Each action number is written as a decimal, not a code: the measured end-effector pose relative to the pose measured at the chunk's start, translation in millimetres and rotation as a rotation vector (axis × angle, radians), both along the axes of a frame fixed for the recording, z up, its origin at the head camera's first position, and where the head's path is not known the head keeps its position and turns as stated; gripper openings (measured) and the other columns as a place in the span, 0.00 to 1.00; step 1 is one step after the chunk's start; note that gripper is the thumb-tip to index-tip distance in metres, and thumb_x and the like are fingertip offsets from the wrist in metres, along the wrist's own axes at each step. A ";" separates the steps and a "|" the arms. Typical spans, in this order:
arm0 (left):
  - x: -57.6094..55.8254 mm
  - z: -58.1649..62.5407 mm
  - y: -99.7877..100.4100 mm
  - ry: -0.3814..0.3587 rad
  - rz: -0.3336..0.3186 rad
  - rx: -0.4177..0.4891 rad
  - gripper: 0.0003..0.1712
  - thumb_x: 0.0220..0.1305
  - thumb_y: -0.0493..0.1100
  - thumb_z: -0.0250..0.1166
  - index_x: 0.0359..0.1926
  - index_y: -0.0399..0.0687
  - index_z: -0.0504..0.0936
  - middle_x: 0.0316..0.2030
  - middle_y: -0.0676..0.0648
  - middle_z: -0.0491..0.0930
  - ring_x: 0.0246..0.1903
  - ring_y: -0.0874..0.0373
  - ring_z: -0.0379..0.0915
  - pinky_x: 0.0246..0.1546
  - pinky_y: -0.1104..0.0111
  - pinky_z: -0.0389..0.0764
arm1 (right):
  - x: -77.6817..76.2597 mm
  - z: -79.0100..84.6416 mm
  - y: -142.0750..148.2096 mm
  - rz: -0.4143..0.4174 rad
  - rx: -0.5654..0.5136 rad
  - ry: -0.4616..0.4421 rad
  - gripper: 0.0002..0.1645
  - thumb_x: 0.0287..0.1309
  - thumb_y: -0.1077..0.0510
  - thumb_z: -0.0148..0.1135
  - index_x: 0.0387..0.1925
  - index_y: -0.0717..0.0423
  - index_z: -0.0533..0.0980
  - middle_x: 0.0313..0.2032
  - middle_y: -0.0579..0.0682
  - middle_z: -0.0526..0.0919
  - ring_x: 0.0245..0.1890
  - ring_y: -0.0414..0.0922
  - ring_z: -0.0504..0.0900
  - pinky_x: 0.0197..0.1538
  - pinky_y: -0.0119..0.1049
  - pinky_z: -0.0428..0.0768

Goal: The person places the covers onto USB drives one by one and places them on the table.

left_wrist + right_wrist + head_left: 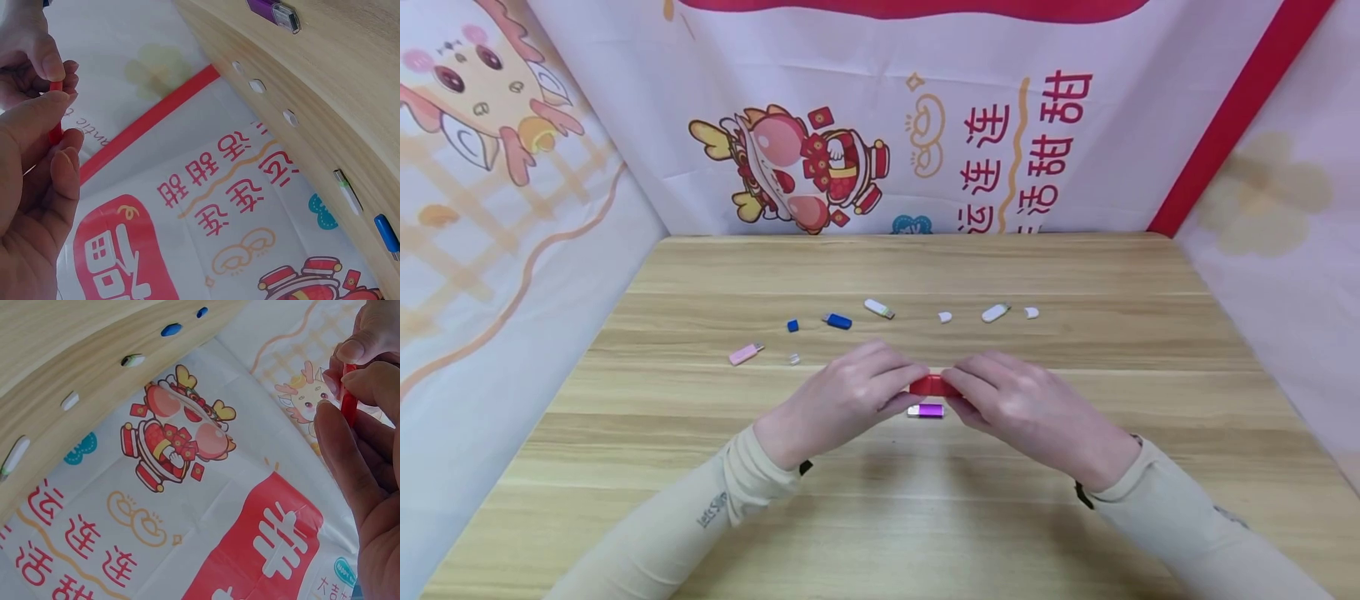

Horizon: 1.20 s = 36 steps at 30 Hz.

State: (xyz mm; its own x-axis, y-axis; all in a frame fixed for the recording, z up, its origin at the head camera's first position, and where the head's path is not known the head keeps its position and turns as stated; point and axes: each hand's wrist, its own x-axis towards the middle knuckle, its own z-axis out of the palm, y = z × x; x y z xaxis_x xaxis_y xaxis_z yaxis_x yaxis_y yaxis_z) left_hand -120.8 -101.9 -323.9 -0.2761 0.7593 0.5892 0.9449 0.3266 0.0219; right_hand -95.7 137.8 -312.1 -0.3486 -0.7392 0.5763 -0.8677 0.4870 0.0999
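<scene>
Both hands meet over the middle of the table on a small red USB stick point(931, 385). My left hand point(852, 396) pinches its left end between thumb and fingers, and my right hand point(1028, 408) pinches the right end. In the left wrist view the red stick point(55, 133) shows as a narrow strip between the fingertips; in the right wrist view it point(349, 403) stands on edge. Fingers hide both of its ends. Just below the hands in the head view lies a purple USB stick point(929, 411) with a metal part at its left.
Behind the hands lie a pink USB stick point(745, 354), a clear cap point(794, 359), a blue cap point(793, 326), a blue stick point(838, 321), and a white-and-green stick point(878, 308). Farther right are a white stick point(996, 312) and two white caps point(945, 317). Printed cloth point(880, 192) walls the table.
</scene>
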 end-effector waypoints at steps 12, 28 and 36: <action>0.9 3.5 1.4 0.001 -0.004 0.041 0.16 0.56 0.40 0.75 0.45 0.37 0.86 0.39 0.45 0.84 0.40 0.58 0.80 0.46 0.74 0.81 | -0.9 -0.4 -2.9 -0.002 -0.031 0.031 0.24 0.40 0.64 0.81 0.42 0.66 0.81 0.36 0.55 0.84 0.35 0.48 0.85 0.40 0.40 0.85; 1.4 6.5 -0.4 0.017 0.013 0.021 0.18 0.57 0.42 0.74 0.46 0.37 0.86 0.40 0.45 0.85 0.39 0.58 0.80 0.45 0.74 0.81 | 0.8 1.3 -7.7 -0.037 0.016 0.073 0.25 0.41 0.63 0.82 0.41 0.68 0.80 0.33 0.56 0.83 0.31 0.48 0.85 0.35 0.39 0.86; 1.7 5.7 -2.2 0.000 0.046 0.009 0.18 0.56 0.44 0.75 0.45 0.38 0.87 0.39 0.46 0.86 0.38 0.58 0.80 0.44 0.74 0.81 | -1.1 2.1 -7.1 -0.009 0.027 0.095 0.19 0.45 0.64 0.77 0.39 0.67 0.80 0.31 0.53 0.80 0.29 0.45 0.83 0.34 0.37 0.85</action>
State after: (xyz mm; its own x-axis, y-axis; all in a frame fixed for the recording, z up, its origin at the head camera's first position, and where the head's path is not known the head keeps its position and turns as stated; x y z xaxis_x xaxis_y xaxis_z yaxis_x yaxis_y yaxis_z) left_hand -119.1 -104.0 -318.2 -0.3104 0.7406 0.5960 0.9290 0.3692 0.0251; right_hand -96.7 130.8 -310.0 -0.2995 -0.7523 0.5868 -0.8494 0.4903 0.1951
